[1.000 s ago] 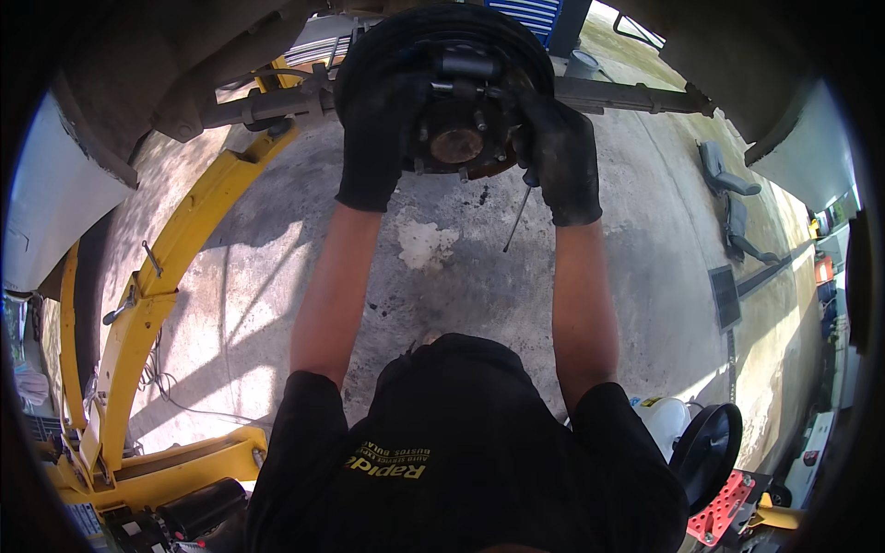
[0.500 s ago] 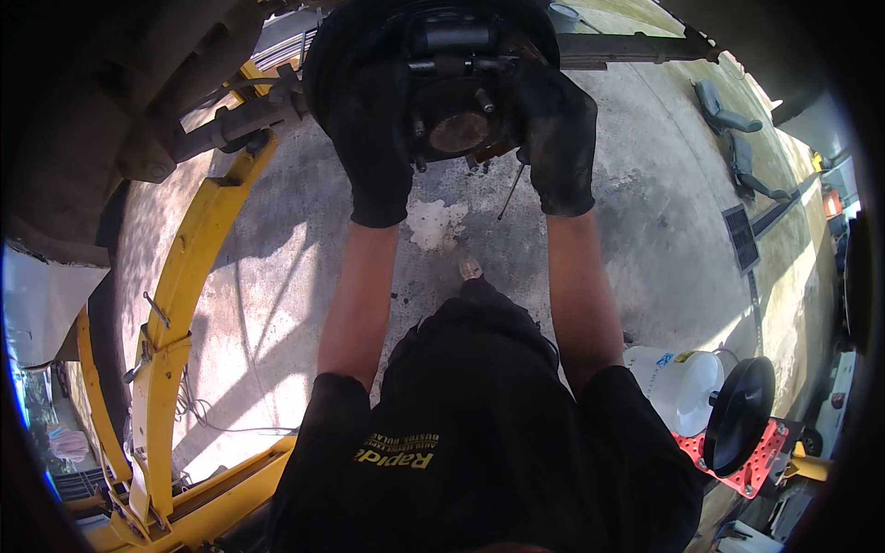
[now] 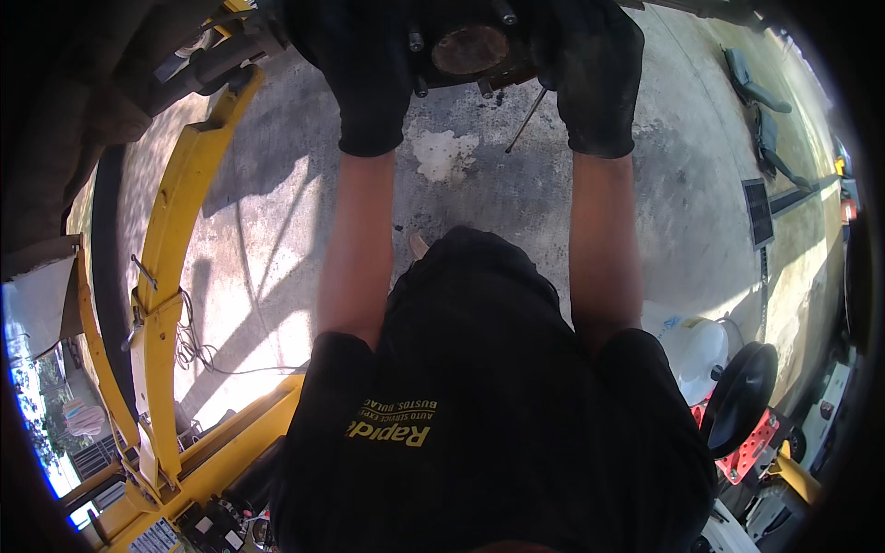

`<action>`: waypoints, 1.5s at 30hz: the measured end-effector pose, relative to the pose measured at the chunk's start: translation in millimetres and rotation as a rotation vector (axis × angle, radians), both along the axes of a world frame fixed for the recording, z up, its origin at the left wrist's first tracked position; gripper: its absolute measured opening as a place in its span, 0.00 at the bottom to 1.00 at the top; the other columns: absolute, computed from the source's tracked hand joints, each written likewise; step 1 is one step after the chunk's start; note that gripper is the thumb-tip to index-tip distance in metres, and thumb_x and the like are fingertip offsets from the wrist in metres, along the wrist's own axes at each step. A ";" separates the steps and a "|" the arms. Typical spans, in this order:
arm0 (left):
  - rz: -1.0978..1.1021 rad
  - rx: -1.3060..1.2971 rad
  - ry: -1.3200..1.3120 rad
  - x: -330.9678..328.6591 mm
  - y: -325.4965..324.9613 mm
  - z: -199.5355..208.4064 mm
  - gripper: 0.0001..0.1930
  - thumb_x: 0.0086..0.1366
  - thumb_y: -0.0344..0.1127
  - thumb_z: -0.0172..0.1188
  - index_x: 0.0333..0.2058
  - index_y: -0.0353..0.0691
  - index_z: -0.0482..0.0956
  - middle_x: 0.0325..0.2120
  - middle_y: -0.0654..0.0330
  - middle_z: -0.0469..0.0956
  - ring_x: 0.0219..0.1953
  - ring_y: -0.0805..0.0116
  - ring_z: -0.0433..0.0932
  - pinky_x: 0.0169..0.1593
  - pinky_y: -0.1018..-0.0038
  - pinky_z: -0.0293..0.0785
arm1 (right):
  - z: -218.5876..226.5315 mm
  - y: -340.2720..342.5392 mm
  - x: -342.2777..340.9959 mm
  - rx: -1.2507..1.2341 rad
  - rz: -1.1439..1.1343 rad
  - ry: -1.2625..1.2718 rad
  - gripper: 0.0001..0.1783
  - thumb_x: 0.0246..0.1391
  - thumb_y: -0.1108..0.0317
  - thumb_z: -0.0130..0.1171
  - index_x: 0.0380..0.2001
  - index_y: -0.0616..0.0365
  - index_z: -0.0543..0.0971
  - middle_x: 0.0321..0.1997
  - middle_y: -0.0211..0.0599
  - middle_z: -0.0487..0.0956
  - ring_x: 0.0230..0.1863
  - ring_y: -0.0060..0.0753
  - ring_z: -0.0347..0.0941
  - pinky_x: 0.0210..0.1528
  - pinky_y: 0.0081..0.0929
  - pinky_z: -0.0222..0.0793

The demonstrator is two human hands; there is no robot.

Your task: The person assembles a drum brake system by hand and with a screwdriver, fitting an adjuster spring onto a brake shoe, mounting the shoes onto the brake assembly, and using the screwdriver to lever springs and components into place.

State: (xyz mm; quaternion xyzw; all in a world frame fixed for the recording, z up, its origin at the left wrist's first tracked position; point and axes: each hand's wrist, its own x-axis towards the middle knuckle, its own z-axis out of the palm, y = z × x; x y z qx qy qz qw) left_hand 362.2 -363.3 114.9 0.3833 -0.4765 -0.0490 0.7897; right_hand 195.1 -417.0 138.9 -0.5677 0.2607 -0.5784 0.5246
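A dark wheel hub (image 3: 470,51) with a rusty round centre and several studs sits at the top edge, its upper part out of view. My left hand (image 3: 369,88), in a black glove, is against the hub's left side; its fingers are lost in the dark and past the top edge. On the opposite side is my right hand (image 3: 597,83), gloved in black too. A thin metal shaft (image 3: 525,122), like a screwdriver's, sticks out downward from that palm, with the handle end hidden in the curled hand.
A yellow lift arm (image 3: 180,221) rises on the left, above a yellow beam (image 3: 244,415). Lower right, a white bucket (image 3: 696,355) stands by a black disc (image 3: 740,399) and a red perforated piece (image 3: 751,447). Dark seat-like pieces (image 3: 756,83) lie at far right, near a floor grate (image 3: 758,212).
The hub and both hands now sit higher in the picture, with the brake parts above the hub cut off. My right hand is farther to the right, the shaft still protruding from it.
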 end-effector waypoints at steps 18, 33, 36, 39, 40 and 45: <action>0.365 0.043 -0.382 8.6 2.2 -3.3 0.12 0.78 0.38 0.52 0.47 0.35 0.78 0.42 0.58 0.78 0.46 0.68 0.75 0.52 0.70 0.71 | -5.1 0.3 -10.0 0.039 0.174 -0.097 0.13 0.68 0.63 0.61 0.43 0.63 0.86 0.28 0.22 0.81 0.27 0.12 0.70 0.28 0.17 0.66; 0.367 0.002 -0.404 -3.6 10.3 10.9 0.18 0.77 0.42 0.55 0.56 0.35 0.77 0.53 0.51 0.78 0.55 0.63 0.75 0.62 0.67 0.68 | 0.7 5.0 -8.0 -0.323 -0.206 0.284 0.14 0.62 0.70 0.63 0.48 0.63 0.84 0.29 0.40 0.85 0.29 0.24 0.78 0.32 0.27 0.73; 0.491 -0.116 -0.575 5.4 5.0 12.9 0.19 0.77 0.42 0.55 0.60 0.41 0.75 0.59 0.53 0.76 0.62 0.58 0.74 0.67 0.67 0.67 | -12.2 -13.0 -13.3 -1.077 -0.492 0.636 0.22 0.50 0.80 0.65 0.49 0.52 0.85 0.47 0.39 0.85 0.38 0.41 0.85 0.37 0.31 0.81; 0.198 -0.039 -0.150 13.6 16.7 -0.4 0.17 0.77 0.39 0.56 0.59 0.40 0.77 0.56 0.58 0.78 0.58 0.64 0.76 0.63 0.70 0.70 | -7.0 -0.5 -1.7 -0.446 -0.215 0.144 0.15 0.62 0.69 0.64 0.51 0.60 0.84 0.29 0.40 0.86 0.26 0.30 0.80 0.30 0.26 0.73; 0.100 -0.013 -0.009 14.4 21.8 -3.3 0.16 0.76 0.38 0.56 0.59 0.40 0.77 0.55 0.59 0.79 0.57 0.66 0.76 0.62 0.71 0.71 | -7.3 -2.6 -1.9 -0.680 -0.310 0.268 0.17 0.57 0.72 0.65 0.50 0.57 0.84 0.36 0.39 0.85 0.30 0.33 0.82 0.33 0.28 0.76; 0.213 0.088 0.045 13.9 33.3 -1.6 0.19 0.79 0.44 0.53 0.58 0.38 0.77 0.48 0.59 0.82 0.51 0.69 0.79 0.55 0.72 0.75 | -28.9 -26.8 -11.8 -1.113 -0.500 0.481 0.13 0.57 0.75 0.66 0.46 0.59 0.85 0.42 0.40 0.86 0.38 0.30 0.83 0.39 0.26 0.79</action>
